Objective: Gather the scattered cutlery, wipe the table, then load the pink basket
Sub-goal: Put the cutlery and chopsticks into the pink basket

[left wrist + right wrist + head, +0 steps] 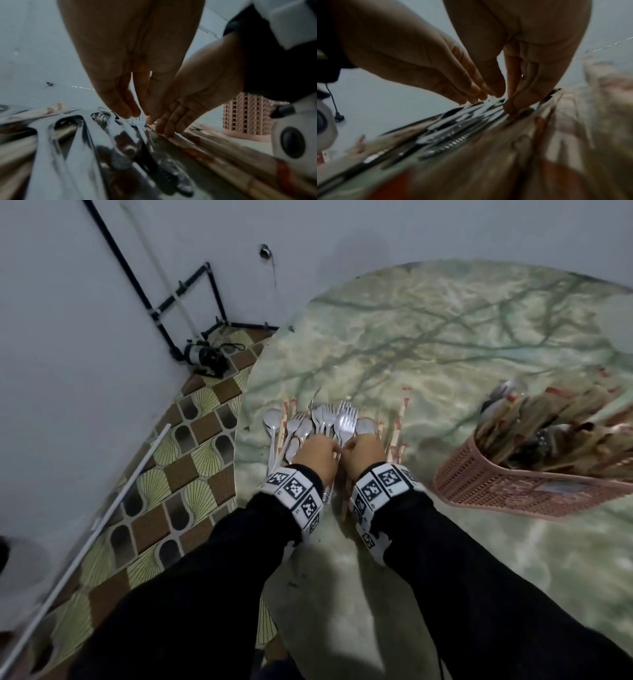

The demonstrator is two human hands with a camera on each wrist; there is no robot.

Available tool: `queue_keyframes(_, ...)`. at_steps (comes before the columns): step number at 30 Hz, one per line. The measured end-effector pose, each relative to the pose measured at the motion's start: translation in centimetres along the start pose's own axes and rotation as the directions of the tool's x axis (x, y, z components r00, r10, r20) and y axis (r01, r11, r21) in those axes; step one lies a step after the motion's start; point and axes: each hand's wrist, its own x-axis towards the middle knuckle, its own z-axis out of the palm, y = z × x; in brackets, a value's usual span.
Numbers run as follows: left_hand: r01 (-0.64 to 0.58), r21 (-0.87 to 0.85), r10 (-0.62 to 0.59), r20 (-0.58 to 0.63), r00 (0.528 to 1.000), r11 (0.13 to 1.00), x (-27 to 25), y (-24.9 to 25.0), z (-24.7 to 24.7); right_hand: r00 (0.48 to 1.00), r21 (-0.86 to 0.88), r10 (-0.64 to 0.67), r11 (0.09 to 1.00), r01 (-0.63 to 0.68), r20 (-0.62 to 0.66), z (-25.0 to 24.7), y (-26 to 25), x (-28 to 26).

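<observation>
Where the head view looks down, the gathered cutlery point(322, 422), forks, spoons and paper-wrapped chopsticks, lies bunched on the marbled table point(445, 344) near its edge, the pink basket point(513, 484) well apart to the right and already holding some. Steel this smooth is likely stiff, slippery and noisy; gripping the bundled handles seems safest. Left hand point(317, 455) and right hand point(364, 451) sit side by side on the pile. From the left wrist, fingers point(120, 108) extend, relaxed, tips touching metal. From the right wrist, the right fingers point(518, 102) bend onto the handles; whether they grip, I cannot tell.
</observation>
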Motion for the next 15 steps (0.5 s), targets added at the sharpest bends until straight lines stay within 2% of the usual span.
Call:
queue_keyframes(3,-0.009,0.048,0.007,0.033,0.999,0.999,1.2,-0.5,0.1,1.0,-0.113,0.011,0.994,-0.012,-0.007,0.2,-0.7,1.1)
queue_keyframes(7,-0.003,0.098,0.002,0.012,1.0,0.995,2.3,-1.2,0.8,0.998,-0.146,0.02,0.989,-0.028,-0.053,-0.2,-1.0,1.4)
queue_keyframes(12,0.003,0.157,-0.004,0.003,1.0,0.988,2.7,-1.7,2.1,0.988,0.044,0.115,0.993,-0.111,-0.1,-0.2,-0.3,1.4)
queue_keyframes(15,0.016,0.176,-0.018,0.013,1.0,0.984,2.8,-1.3,2.2,0.993,-0.019,0.098,0.995,-0.1,-0.072,0.0,0.3,1.8)
